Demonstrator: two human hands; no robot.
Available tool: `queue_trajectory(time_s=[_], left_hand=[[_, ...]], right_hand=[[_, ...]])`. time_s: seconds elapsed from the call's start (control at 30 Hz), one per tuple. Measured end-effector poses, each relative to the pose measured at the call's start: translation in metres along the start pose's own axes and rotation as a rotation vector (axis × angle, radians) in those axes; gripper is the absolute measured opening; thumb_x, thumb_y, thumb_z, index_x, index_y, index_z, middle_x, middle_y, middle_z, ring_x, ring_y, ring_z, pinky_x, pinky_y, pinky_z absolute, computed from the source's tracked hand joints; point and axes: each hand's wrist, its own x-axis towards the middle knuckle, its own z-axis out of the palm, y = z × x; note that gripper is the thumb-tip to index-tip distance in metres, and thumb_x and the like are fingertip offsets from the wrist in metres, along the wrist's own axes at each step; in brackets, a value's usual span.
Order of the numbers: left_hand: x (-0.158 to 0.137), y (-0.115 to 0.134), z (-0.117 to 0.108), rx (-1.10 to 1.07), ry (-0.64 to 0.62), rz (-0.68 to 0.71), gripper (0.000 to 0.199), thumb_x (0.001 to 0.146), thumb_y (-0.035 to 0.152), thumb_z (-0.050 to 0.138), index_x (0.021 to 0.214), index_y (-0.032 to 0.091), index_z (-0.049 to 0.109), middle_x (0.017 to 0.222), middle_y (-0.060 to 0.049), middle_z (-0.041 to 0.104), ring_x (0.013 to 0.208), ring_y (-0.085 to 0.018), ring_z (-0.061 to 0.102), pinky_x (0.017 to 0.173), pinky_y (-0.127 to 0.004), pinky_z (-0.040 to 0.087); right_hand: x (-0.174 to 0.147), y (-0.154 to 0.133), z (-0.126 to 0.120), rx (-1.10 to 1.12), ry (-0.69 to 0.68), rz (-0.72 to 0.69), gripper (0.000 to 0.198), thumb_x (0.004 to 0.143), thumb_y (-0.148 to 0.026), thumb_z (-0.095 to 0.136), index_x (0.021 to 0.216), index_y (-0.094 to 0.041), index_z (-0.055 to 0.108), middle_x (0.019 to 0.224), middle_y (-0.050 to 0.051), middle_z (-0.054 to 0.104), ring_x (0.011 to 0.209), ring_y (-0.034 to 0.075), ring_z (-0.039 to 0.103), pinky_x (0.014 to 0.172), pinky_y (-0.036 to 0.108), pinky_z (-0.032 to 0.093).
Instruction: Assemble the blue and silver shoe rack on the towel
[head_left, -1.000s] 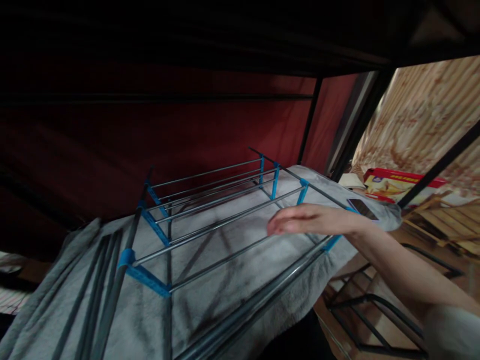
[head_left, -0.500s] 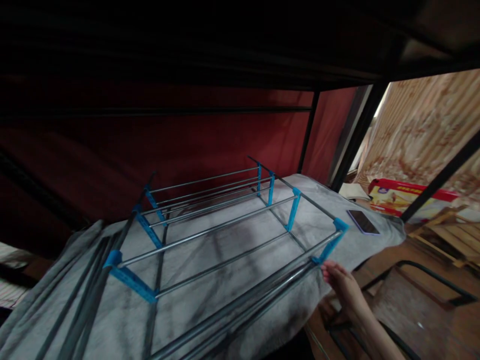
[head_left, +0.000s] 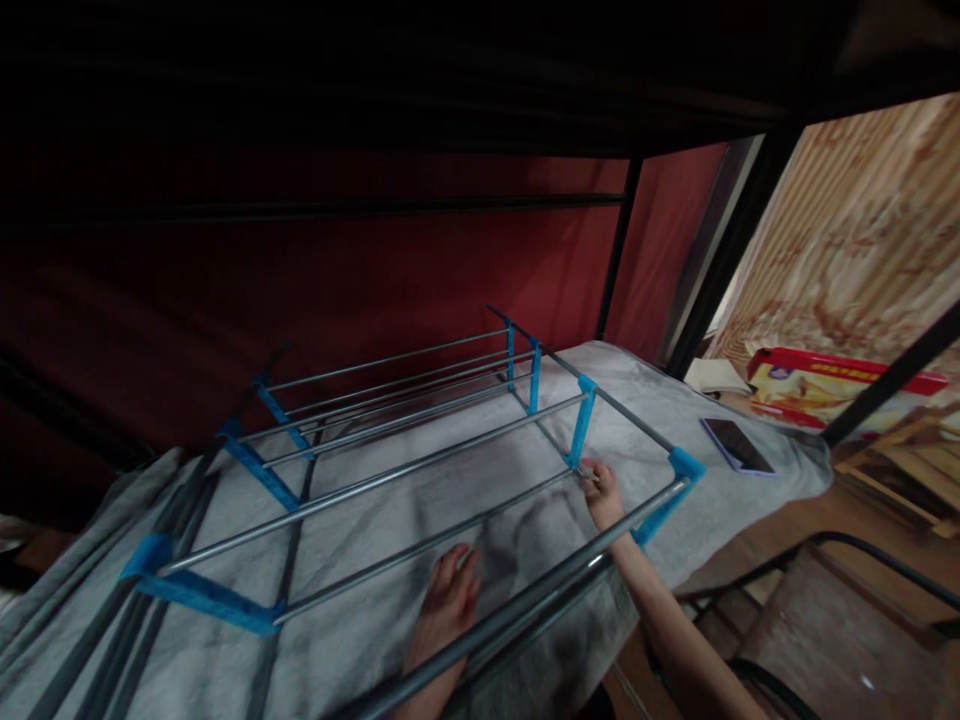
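A rack of grey metal tubes with blue plastic connectors [head_left: 581, 425] lies on a grey blanket [head_left: 517, 520]. My right hand [head_left: 602, 495] reaches under the front tube. Its fingers are closed round a lower side tube, right beside the foot of a blue connector. My left hand [head_left: 448, 610] is inside the frame, below the lower cross tube [head_left: 420, 548], with its fingers partly bent and a little apart. Nothing shows in it. The front tube [head_left: 525, 600] crosses over both forearms. A blue corner connector [head_left: 686, 463] joins that tube at the right.
Loose dark tubes [head_left: 120, 640] lie at the left. A phone [head_left: 739, 446] rests on the blanket at the right, with a red and yellow box [head_left: 832, 385] beyond it. A chair [head_left: 840, 620] stands lower right. Black posts [head_left: 731, 240] and a dark top frame surround the rack.
My right hand has moved left and inward from the front corner connector to the second one. My left hand has come into view from below. The rack appears slightly shifted left and tilted.
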Motion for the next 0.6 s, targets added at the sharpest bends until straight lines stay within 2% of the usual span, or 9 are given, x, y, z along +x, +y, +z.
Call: queue_trajectory(time_s=[0.07,0.13,0.27,0.37,0.6], left_hand=[[0.024,0.006,0.003,-0.004,-0.024,-0.037,0.046,0.097,0.019,0.039,0.137,0.018,0.063,0.145,-0.012,0.059,0.137,-0.024,0.054,0.118,-0.041,0.044],[0.048,0.019,0.005,-0.012,-0.059,-0.057,0.046,0.098,0.021,0.039,0.137,0.017,0.062,0.143,-0.012,0.060,0.137,-0.023,0.053,0.120,-0.039,0.041],[0.087,0.051,0.007,-0.031,-0.146,-0.009,0.048,0.096,0.015,0.041,0.140,0.015,0.059,0.145,-0.012,0.058,0.138,-0.021,0.049,0.120,-0.035,0.038],[0.112,0.066,0.011,-0.031,-0.171,0.037,0.048,0.094,0.013,0.043,0.139,0.015,0.059,0.141,-0.012,0.060,0.134,-0.022,0.052,0.118,-0.036,0.039],[0.155,0.080,0.054,0.006,-0.190,0.118,0.041,0.098,0.015,0.041,0.134,0.012,0.060,0.137,-0.015,0.062,0.131,-0.024,0.054,0.117,-0.038,0.040]], right_hand=[[0.015,0.009,0.004,-0.017,0.046,0.038,0.033,0.066,-0.033,0.048,0.093,-0.022,0.063,0.098,0.011,0.064,0.098,0.027,0.061,0.099,0.051,0.050],[0.024,0.018,0.010,-0.012,0.032,0.063,0.033,0.063,-0.029,0.047,0.092,-0.023,0.062,0.094,0.009,0.064,0.099,0.027,0.060,0.101,0.051,0.049],[0.029,0.037,0.022,-0.001,-0.047,0.079,0.036,0.060,-0.026,0.044,0.091,-0.023,0.063,0.087,0.006,0.067,0.091,0.024,0.061,0.094,0.045,0.052],[0.029,0.047,0.025,-0.006,-0.107,0.095,0.038,0.059,-0.025,0.043,0.090,-0.022,0.065,0.085,0.006,0.069,0.085,0.024,0.062,0.088,0.042,0.054],[0.033,0.052,0.023,-0.040,-0.172,0.097,0.038,0.062,-0.025,0.045,0.094,-0.021,0.066,0.088,0.006,0.071,0.086,0.025,0.064,0.088,0.041,0.054]])
